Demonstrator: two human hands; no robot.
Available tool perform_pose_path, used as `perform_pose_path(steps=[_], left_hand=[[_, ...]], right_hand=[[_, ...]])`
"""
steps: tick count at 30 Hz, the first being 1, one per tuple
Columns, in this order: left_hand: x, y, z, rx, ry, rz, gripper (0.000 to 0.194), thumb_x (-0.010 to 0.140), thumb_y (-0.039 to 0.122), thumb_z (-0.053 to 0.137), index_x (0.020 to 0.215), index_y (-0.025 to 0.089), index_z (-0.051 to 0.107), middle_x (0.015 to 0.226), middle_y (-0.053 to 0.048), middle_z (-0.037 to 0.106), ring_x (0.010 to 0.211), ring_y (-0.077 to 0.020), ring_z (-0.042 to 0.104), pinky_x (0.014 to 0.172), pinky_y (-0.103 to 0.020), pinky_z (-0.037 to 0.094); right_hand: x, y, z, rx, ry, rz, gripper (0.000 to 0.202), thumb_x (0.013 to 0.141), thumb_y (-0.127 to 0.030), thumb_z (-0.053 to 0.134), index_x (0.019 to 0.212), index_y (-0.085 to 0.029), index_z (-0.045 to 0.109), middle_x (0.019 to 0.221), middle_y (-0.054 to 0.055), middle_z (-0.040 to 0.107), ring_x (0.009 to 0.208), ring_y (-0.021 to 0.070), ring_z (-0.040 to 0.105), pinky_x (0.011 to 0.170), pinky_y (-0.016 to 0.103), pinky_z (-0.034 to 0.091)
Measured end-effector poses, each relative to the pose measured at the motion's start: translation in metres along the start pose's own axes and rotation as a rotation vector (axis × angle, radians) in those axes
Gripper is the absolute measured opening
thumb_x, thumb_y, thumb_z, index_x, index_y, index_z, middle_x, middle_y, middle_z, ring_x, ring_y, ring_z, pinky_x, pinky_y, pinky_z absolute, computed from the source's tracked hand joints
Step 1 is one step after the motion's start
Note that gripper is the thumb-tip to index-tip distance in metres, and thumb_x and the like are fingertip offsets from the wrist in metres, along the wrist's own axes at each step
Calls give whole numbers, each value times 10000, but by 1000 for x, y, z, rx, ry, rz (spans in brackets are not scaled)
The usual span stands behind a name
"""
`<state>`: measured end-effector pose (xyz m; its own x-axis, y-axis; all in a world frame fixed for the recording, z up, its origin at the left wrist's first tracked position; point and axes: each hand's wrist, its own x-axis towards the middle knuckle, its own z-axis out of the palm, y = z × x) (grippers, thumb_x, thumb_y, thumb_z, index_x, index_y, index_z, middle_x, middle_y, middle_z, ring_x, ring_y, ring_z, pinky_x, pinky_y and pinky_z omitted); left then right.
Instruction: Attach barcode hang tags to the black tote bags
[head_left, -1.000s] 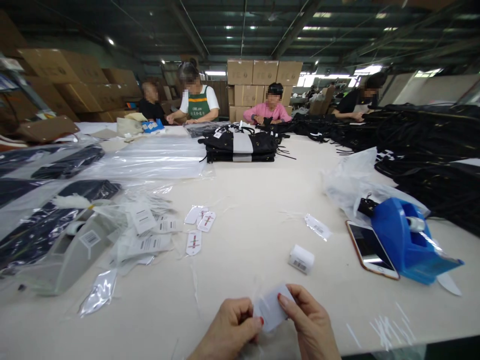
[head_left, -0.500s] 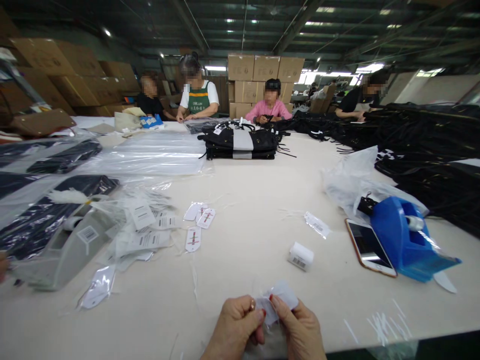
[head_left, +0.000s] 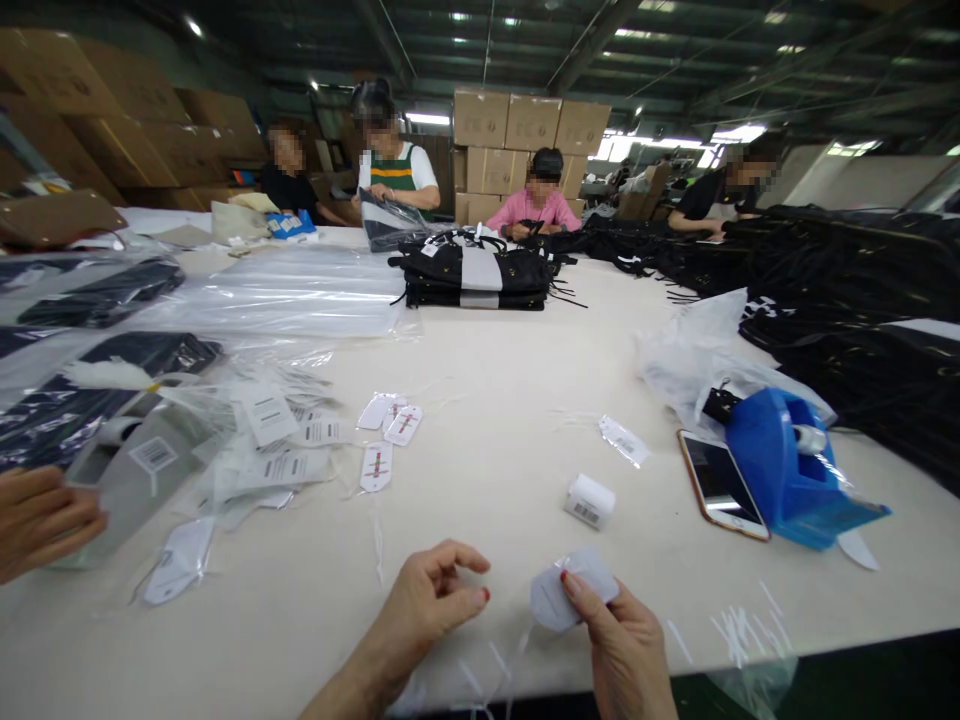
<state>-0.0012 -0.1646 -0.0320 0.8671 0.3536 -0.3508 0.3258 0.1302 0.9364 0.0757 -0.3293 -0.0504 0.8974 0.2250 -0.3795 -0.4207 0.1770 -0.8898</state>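
Note:
Near the table's front edge, my right hand [head_left: 622, 630] pinches a white hang tag [head_left: 564, 590] between thumb and fingers. To its left, my left hand [head_left: 431, 610] is apart from the tag, fingers curved and thumb separated, with nothing in it. White strips or strings [head_left: 480, 675] lie below and between the hands. Just beyond the tag sits a small roll of barcode labels [head_left: 590, 501]. Several printed hang tags [head_left: 376, 467] lie left of centre, and another tag [head_left: 623, 441] rests further right.
A blue tape dispenser [head_left: 787, 470] and a phone [head_left: 721, 482] are at right. Stacked black bags [head_left: 517, 275] stand mid-table. Plastic-bagged labels [head_left: 289, 465] and a grey dispenser [head_left: 127, 490] lie left, beside another person's hand [head_left: 45, 520]. Co-workers sit and stand across the table.
My left hand has let go and moved left, away from the tag, which stays in my right hand. Another person's hand has come in further at the left edge.

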Motion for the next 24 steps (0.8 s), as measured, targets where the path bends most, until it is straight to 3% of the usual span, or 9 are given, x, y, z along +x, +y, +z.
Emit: perform_pose_path(steps=[2, 4, 7, 9, 12, 16, 21, 24], left_hand=[[-1, 4, -4, 170, 118, 164, 320, 559, 282, 658, 864, 183, 649, 992, -65, 607, 745, -148, 505, 627, -241, 375], [-2, 7, 3, 191, 82, 198, 403, 566, 256, 663, 964, 207, 624, 1101, -62, 573, 919, -189, 496, 739, -265, 386], [-4, 3, 28, -14, -177, 24, 289, 635, 347, 607, 832, 135, 620, 774, -55, 636, 706, -145, 534, 647, -241, 397], [-5, -7, 44, -129, -226, -113, 323, 666, 447, 533, 665, 125, 563, 521, -9, 552, 478, -93, 455, 509, -214, 360], [-6, -19, 58, -148, -147, -196, 399, 636, 549, 502, 596, 153, 478, 403, 45, 442, 337, -51, 323, 379, -185, 254], [-5, -20, 60, -150, -111, -169, 448, 622, 598, 521, 555, 165, 428, 386, 55, 421, 311, -36, 315, 344, -168, 217], [-4, -18, 60, -274, -89, -136, 483, 620, 586, 592, 802, 144, 523, 378, 90, 416, 290, -29, 263, 319, -157, 188], [-4, -22, 57, -286, -26, -127, 488, 640, 598, 571, 734, 119, 564, 326, 91, 357, 286, -25, 211, 318, -168, 146]], right_hand=[[2, -2, -1, -21, -22, -4, 290, 498, -378, 786, 663, -154, 705, 673, 48, 669, 664, 189, 556, 637, 294, 465], [2, -2, 0, -37, -38, -26, 286, 517, -382, 778, 671, -153, 702, 677, 48, 667, 671, 188, 552, 636, 288, 460], [1, -3, 3, -39, -70, -34, 273, 539, -381, 768, 656, -148, 690, 644, 37, 650, 637, 171, 535, 607, 270, 451], [-1, -4, 5, -37, -91, -12, 269, 538, -378, 769, 628, -142, 678, 599, 28, 631, 587, 154, 517, 571, 260, 442], [-5, -5, 7, -16, -98, 28, 267, 542, -377, 766, 593, -138, 659, 548, 18, 609, 529, 138, 499, 523, 248, 420], [-7, 3, 12, -15, -83, 56, 300, 542, -412, 756, 591, -131, 662, 540, 20, 607, 508, 134, 497, 509, 245, 403], [-6, 11, 12, -119, -84, -18, 329, 546, -437, 746, 550, -126, 639, 486, 0, 544, 496, 127, 463, 501, 241, 375], [-6, 4, 8, -149, -157, -37, 343, 584, -464, 713, 557, -131, 633, 494, 0, 525, 511, 126, 448, 508, 236, 367]])
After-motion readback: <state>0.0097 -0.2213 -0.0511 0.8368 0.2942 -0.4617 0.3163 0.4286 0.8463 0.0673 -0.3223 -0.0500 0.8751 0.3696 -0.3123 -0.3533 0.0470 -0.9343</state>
